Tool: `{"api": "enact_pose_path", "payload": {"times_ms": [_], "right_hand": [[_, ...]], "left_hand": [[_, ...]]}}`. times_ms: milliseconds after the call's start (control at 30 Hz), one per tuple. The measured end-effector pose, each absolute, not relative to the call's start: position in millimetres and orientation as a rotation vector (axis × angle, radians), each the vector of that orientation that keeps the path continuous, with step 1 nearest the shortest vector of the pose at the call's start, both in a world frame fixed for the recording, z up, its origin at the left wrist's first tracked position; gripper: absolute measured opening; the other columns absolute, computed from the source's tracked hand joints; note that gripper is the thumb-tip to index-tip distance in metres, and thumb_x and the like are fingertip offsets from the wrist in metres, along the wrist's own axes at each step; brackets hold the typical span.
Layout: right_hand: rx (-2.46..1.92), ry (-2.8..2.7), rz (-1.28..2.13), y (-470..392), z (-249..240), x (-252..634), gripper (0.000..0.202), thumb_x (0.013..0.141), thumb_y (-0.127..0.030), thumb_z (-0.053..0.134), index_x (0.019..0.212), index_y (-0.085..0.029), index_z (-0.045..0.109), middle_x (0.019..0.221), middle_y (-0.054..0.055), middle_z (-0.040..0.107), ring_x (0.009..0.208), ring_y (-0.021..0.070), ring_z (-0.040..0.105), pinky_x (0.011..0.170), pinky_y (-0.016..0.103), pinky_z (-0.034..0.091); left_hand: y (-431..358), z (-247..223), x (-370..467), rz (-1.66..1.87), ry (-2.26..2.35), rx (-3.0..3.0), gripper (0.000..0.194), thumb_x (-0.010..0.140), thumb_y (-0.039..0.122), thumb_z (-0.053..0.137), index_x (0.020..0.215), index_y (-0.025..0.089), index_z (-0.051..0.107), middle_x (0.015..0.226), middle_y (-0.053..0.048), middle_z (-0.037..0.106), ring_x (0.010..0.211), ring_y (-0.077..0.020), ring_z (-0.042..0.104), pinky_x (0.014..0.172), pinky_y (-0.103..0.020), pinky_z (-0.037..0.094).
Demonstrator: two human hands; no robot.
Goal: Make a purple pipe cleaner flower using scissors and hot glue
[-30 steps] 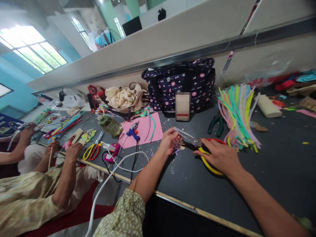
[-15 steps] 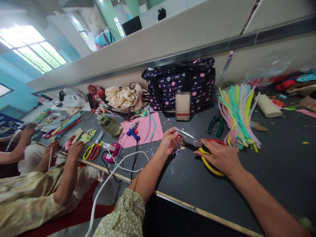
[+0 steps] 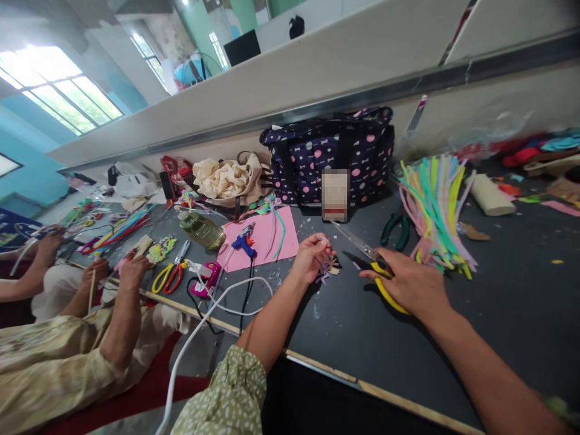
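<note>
My right hand [image 3: 408, 281] is closed around the yellow handle of a pair of scissors [image 3: 356, 241], whose metal blades point up and left toward the dark patterned bag. Just left of the blades, my left hand [image 3: 312, 257] is closed in a pinch. A small pale bit shows at its fingertips, too small to name. Under and beside that hand lies a little heap of purple and tan scraps [image 3: 333, 266]. One purple snippet [image 3: 356, 265] is near the scissors, between the two hands.
Behind my hands stands a dark patterned bag [image 3: 299, 163]. Green-handled pliers [image 3: 395, 231] and a bundle of pastel fuzzy stems [image 3: 437, 211] are to the right. Leftward are a blue glue gun [image 3: 244, 243] on pink sheet, a bottle [image 3: 202, 229], other scissors [image 3: 172, 272], a white cable [image 3: 190, 338] and a co-worker's hands [image 3: 131, 269].
The scissors have moved away from my left fingertips, slightly to the right, with my right hand. A purple snippet now shows between the hands. My left hand has barely moved.
</note>
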State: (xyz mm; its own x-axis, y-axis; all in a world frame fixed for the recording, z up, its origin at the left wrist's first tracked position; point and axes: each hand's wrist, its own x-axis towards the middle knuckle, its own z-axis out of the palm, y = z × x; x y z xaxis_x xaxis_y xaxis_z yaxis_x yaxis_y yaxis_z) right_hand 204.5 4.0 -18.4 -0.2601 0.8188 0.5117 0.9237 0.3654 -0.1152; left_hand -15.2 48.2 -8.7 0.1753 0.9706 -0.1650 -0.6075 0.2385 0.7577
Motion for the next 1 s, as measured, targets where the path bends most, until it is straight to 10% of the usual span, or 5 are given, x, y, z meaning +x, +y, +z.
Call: {"api": "enact_pose_path", "payload": {"times_ms": [800, 1000], "right_hand": [[-1.613, -2.198, -0.382, 11, -27, 217, 0.047, 0.089, -0.055, 0.046, 0.106, -0.016, 0.064, 0.084, 0.009, 0.070, 0.070, 0.0213, 0.062, 0.057, 0.027, 0.027], [-1.552, -2.265, -0.381, 11, -28, 218, 0.035, 0.087, -0.040, 0.052, 0.110, -0.017, 0.063, 0.088, 0.008, 0.069, 0.076, 0.0216, 0.062, 0.061, 0.028, 0.034]], "left_hand": [[51, -13, -29, 1.576, 1.348, 1.383, 0.012, 0.078, 0.020, 0.062, 0.083, 0.024, 0.072, 0.083, -0.003, 0.061, 0.083, -0.0188, 0.052, 0.085, -0.030, 0.038], [37, 4, -20, 1.417, 1.198, 1.903, 0.024, 0.078, 0.030, 0.066, 0.101, 0.032, 0.073, 0.123, -0.008, 0.056, 0.119, -0.0269, 0.043, 0.106, -0.043, 0.027]]}}
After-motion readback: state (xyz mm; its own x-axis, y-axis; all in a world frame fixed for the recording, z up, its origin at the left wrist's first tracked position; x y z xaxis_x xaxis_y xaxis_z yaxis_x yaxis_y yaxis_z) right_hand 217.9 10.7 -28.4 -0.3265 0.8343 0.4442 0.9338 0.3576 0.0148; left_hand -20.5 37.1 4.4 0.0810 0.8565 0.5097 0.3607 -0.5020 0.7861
